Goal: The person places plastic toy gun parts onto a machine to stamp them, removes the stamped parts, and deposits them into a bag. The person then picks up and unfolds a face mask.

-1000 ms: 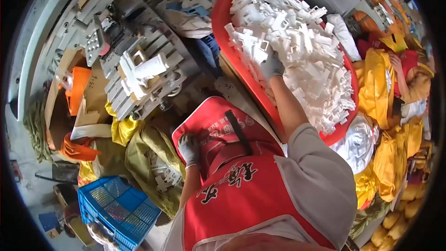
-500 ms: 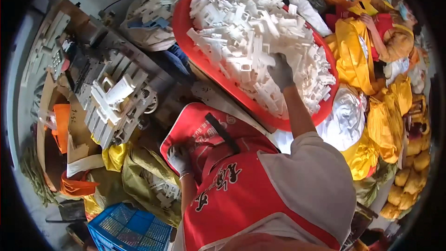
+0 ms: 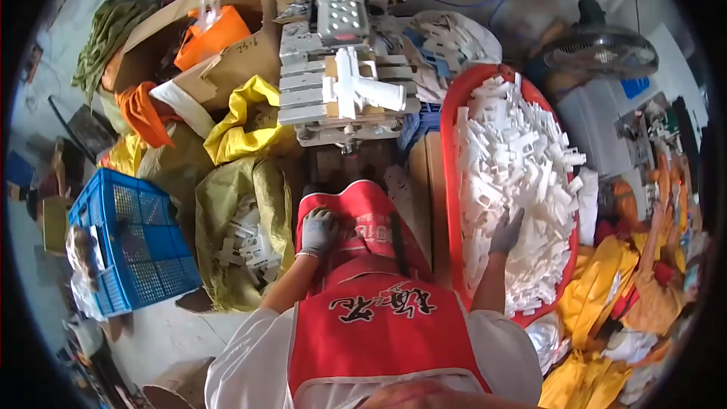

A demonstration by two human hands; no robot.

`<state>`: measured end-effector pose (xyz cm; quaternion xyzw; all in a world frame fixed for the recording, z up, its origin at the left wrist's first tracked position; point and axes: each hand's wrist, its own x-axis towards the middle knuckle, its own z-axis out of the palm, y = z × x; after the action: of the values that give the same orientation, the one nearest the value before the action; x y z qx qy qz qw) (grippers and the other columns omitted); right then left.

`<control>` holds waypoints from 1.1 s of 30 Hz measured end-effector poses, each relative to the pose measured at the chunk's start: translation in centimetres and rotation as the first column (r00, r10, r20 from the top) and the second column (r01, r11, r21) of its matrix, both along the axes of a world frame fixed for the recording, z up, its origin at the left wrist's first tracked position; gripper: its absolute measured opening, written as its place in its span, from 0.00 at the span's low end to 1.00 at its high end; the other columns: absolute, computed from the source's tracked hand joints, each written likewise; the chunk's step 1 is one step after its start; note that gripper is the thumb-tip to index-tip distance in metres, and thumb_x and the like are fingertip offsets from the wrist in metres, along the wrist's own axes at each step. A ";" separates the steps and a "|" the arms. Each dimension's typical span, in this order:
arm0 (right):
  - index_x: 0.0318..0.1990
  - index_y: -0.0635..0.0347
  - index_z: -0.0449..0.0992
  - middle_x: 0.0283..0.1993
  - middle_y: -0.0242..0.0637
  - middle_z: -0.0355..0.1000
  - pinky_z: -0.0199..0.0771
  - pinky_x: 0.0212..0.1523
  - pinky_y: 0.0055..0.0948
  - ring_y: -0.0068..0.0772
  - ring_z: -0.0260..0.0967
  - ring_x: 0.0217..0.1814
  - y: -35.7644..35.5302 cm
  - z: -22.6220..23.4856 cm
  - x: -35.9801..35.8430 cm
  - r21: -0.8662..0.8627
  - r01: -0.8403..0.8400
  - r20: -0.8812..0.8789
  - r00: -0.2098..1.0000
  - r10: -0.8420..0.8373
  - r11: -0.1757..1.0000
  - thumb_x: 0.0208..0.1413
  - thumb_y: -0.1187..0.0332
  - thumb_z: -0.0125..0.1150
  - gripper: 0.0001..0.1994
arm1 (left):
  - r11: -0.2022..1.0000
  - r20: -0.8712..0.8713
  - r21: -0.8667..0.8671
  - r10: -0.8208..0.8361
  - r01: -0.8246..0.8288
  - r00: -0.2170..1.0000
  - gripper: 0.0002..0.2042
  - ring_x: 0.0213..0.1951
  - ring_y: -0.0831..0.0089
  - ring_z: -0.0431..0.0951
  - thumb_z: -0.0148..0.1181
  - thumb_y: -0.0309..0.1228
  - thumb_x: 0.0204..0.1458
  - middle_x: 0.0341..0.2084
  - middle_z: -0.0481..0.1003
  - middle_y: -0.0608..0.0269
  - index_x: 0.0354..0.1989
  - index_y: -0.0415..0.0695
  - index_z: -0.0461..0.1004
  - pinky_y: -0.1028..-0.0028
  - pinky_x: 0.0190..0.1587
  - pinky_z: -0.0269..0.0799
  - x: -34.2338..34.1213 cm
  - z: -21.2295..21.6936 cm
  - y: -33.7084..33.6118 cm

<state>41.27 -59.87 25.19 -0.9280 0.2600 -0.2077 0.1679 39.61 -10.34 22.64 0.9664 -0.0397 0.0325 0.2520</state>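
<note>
My left hand (image 3: pixel 319 232), in a grey glove, lies on the red apron (image 3: pixel 362 208) over my leg, fingers stretched out. On the right, my gloved right hand (image 3: pixel 507 233) is at a heap of white plastic pieces (image 3: pixel 522 144), many of them pistol-shaped. Its thumb and fingers are apart, and I see nothing held in it. A long red tub (image 3: pixel 452 182) contains the heap. Straight ahead, a white pistol-shaped piece (image 3: pixel 363 91) lies on a grey slatted machine bed (image 3: pixel 299 98), out of reach of both hands as they now are.
An olive sack (image 3: pixel 212 220) with white pieces stands at my left, beside a blue plastic crate (image 3: pixel 136 235). Behind them are a yellow bag (image 3: pixel 235 125) and a cardboard box (image 3: pixel 151 38). A fan (image 3: pixel 598 53) stands far right. Another person's arm (image 3: pixel 650 246) shows among yellow sacks at the right.
My view has turned left, bringing the machine bed to the middle and the tub to the right. My right hand stays at the heap, fingers now spread; my left still rests on the apron.
</note>
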 end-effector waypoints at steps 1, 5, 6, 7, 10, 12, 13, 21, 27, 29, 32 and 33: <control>0.68 0.61 0.54 0.64 0.56 0.60 0.65 0.60 0.42 0.55 0.62 0.63 -0.3 -0.3 0.2 0.079 0.047 0.038 0.998 -0.050 0.996 0.61 0.59 0.52 0.30 | 1.000 0.010 -0.010 0.022 -0.022 1.000 0.09 0.51 0.56 0.72 0.54 0.35 0.49 0.41 0.77 0.58 0.36 0.49 0.78 0.57 0.55 0.65 -0.2 -0.1 0.0; 0.68 0.65 0.52 0.68 0.56 0.55 0.59 0.65 0.39 0.52 0.56 0.69 -0.5 -0.5 0.0 0.133 0.057 0.095 0.993 -0.070 0.989 0.65 0.60 0.46 0.28 | 0.998 -0.008 -0.071 -0.002 0.001 1.000 0.10 0.50 0.55 0.72 0.54 0.37 0.50 0.41 0.77 0.55 0.36 0.47 0.78 0.57 0.55 0.65 -0.5 -0.1 0.1; 0.68 0.65 0.52 0.69 0.55 0.54 0.59 0.65 0.39 0.53 0.55 0.69 0.0 -0.1 0.0 0.171 0.091 0.053 0.993 -0.101 0.981 0.65 0.61 0.45 0.28 | 0.997 -0.028 -0.072 -0.013 0.010 1.000 0.11 0.51 0.54 0.72 0.54 0.37 0.50 0.42 0.77 0.55 0.36 0.47 0.78 0.56 0.56 0.64 -0.4 0.0 0.1; 0.68 0.65 0.52 0.69 0.55 0.54 0.59 0.65 0.39 0.53 0.55 0.69 0.3 0.0 0.0 0.168 0.078 0.062 0.994 -0.090 0.983 0.65 0.61 0.45 0.28 | 0.997 -0.019 -0.076 -0.001 0.000 1.000 0.11 0.51 0.54 0.72 0.54 0.37 0.50 0.42 0.77 0.55 0.36 0.47 0.78 0.56 0.56 0.64 -0.5 -0.1 0.2; 0.69 0.65 0.51 0.69 0.56 0.53 0.60 0.65 0.40 0.53 0.55 0.69 -1.0 -1.1 -0.2 0.270 0.077 0.131 0.985 -0.116 0.960 0.65 0.62 0.45 0.28 | 0.997 0.026 -0.080 -0.016 0.018 1.000 0.11 0.52 0.55 0.72 0.54 0.37 0.51 0.42 0.77 0.54 0.37 0.47 0.78 0.57 0.56 0.64 -0.2 -0.1 -0.2; 0.69 0.66 0.51 0.70 0.56 0.52 0.58 0.66 0.38 0.52 0.54 0.70 -1.8 -1.1 -0.8 0.250 0.033 0.220 0.971 -0.090 0.968 0.65 0.64 0.43 0.27 | 0.990 -0.025 -0.133 -0.049 0.046 0.998 0.11 0.51 0.54 0.72 0.53 0.37 0.52 0.42 0.77 0.53 0.37 0.46 0.77 0.57 0.56 0.64 -0.1 1.0 -0.7; 0.69 0.67 0.51 0.70 0.56 0.52 0.55 0.67 0.36 0.50 0.53 0.71 -1.9 -0.4 -0.8 0.228 -0.001 0.300 0.951 -0.069 0.974 0.65 0.66 0.42 0.27 | 0.990 -0.018 -0.134 -0.046 0.043 0.999 0.11 0.51 0.54 0.72 0.53 0.37 0.52 0.42 0.77 0.53 0.37 0.46 0.77 0.57 0.56 0.64 0.0 1.1 -0.8; 0.69 0.69 0.50 0.68 0.53 0.55 0.59 0.63 0.34 0.43 0.58 0.67 4.0 8.4 0.3 0.727 -0.233 0.497 0.828 -0.260 0.646 0.67 0.54 0.40 0.31 | 0.920 -0.034 -0.376 0.104 -0.109 0.994 0.09 0.42 0.52 0.77 0.54 0.32 0.52 0.36 0.78 0.51 0.37 0.43 0.78 0.61 0.47 0.72 -2.3 3.2 1.6; 0.59 0.67 0.63 0.55 0.40 0.65 0.67 0.48 0.27 0.27 0.64 0.50 11.3 10.7 2.9 0.782 -0.556 0.593 0.802 -0.064 0.282 0.68 0.50 0.40 0.27 | 0.862 -0.072 -0.424 0.272 -0.276 0.960 0.08 0.40 0.54 0.79 0.57 0.30 0.54 0.35 0.78 0.51 0.39 0.42 0.79 0.64 0.44 0.74 -4.0 5.3 2.9; 0.57 0.62 0.65 0.44 0.36 0.69 0.66 0.41 0.26 0.27 0.64 0.39 14.7 12.0 4.1 0.828 -0.545 0.561 0.806 -0.189 0.133 0.68 0.51 0.40 0.23 | 0.832 -0.119 -0.467 0.276 -0.299 0.954 0.08 0.39 0.55 0.80 0.57 0.30 0.54 0.35 0.79 0.51 0.39 0.44 0.79 0.64 0.43 0.74 -4.1 6.5 3.0; 0.58 0.62 0.64 0.42 0.34 0.71 0.68 0.38 0.25 0.23 0.67 0.37 16.6 12.3 3.9 0.822 -0.569 0.564 0.818 0.108 0.017 0.66 0.48 0.44 0.26 | 0.828 -0.117 -0.474 0.278 -0.300 0.953 0.09 0.38 0.57 0.80 0.56 0.31 0.54 0.34 0.79 0.51 0.40 0.44 0.79 0.64 0.42 0.74 -4.8 5.4 3.5; 0.57 0.61 0.65 0.40 0.34 0.71 0.67 0.36 0.24 0.22 0.67 0.34 18.4 13.9 3.6 0.824 -0.566 0.561 0.821 0.108 0.025 0.66 0.48 0.44 0.25 | 0.827 -0.117 -0.474 0.280 -0.302 0.953 0.09 0.38 0.57 0.80 0.56 0.31 0.54 0.34 0.79 0.51 0.40 0.44 0.79 0.64 0.42 0.74 -4.9 4.9 3.5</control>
<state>44.88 -41.51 39.10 -0.5612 0.0617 -0.0956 0.8198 34.74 -6.87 27.52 0.8668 0.1228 0.0589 0.4797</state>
